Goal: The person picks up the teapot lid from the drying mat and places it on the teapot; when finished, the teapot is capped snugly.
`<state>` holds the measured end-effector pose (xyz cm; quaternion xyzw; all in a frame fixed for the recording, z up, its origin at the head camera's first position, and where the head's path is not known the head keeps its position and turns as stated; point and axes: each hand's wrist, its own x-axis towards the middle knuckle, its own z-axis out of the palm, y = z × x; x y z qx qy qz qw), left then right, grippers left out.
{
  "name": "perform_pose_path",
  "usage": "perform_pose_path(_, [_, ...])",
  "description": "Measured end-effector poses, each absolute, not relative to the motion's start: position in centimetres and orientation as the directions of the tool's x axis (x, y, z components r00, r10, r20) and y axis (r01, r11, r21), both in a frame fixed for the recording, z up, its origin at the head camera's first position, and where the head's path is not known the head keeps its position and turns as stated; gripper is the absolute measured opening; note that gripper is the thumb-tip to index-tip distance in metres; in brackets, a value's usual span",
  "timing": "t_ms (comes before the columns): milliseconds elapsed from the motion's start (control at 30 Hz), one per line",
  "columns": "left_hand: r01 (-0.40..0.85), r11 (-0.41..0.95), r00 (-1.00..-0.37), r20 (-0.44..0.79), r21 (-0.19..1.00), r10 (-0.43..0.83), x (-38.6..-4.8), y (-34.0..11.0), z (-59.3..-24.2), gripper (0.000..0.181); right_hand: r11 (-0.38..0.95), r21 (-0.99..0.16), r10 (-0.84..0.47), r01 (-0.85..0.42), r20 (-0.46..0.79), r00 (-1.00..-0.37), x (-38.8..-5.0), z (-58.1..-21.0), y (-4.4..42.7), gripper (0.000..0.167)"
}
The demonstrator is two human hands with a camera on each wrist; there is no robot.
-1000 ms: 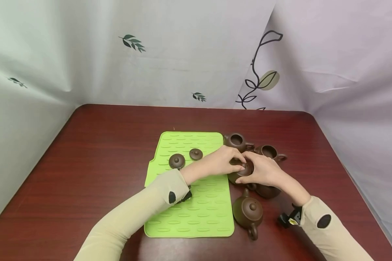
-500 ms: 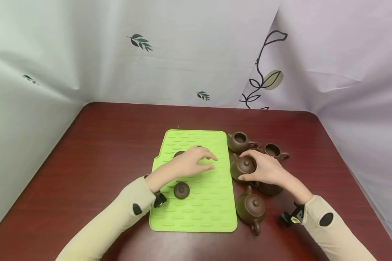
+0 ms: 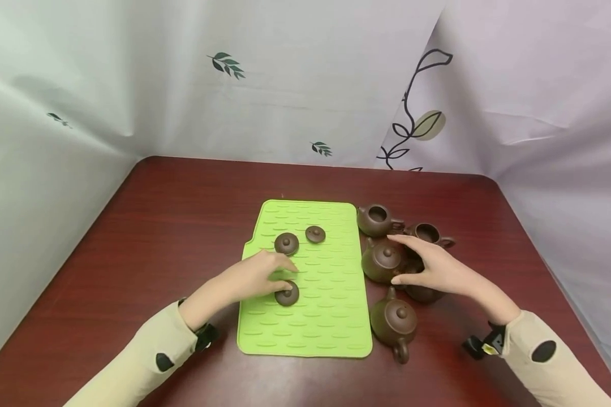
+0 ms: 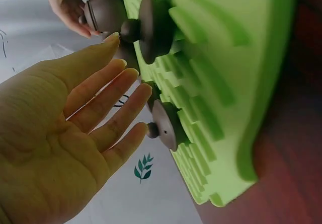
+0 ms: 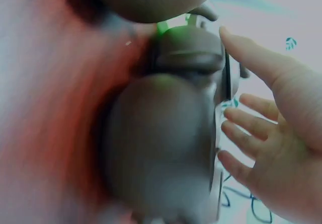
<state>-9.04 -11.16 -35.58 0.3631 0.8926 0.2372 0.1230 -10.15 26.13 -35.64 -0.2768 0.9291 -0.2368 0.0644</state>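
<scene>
Over our red-brown desk [image 3: 193, 226], we hold the left grip [image 3: 254, 276] loosely spread, a brown lid [image 3: 287, 295] beside it, and the right grip [image 3: 438, 268] relaxed, a lidded teapot [image 3: 382, 262] near it.

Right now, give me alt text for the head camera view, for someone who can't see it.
A person's left hand is beside three brown lids on a green mat; the right hand is near a lidded brown teapot. Other teapots crowd the mat's right side on a dark red table: one lidded, two lidless, at least one mostly hidden.
</scene>
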Motion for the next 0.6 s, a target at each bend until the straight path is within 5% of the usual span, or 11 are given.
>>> perform_pose_path(333, [0.633,0.605,-0.659,-0.074,0.483,0.748,-8.2,-11.6,-36.4,0.025,0.755,-0.418,-0.489,-0.505,0.153,-0.859,-7.5,-37.2,30.2,0.066])
perform_pose_path(600, [0.648,0.593,-0.638,-0.085,0.478,0.765,-8.4,-11.4,-36.6,0.027,0.732,-0.44,-0.497,-0.52,0.177,-0.85,-7.2,-37.9,32.4,0.069])
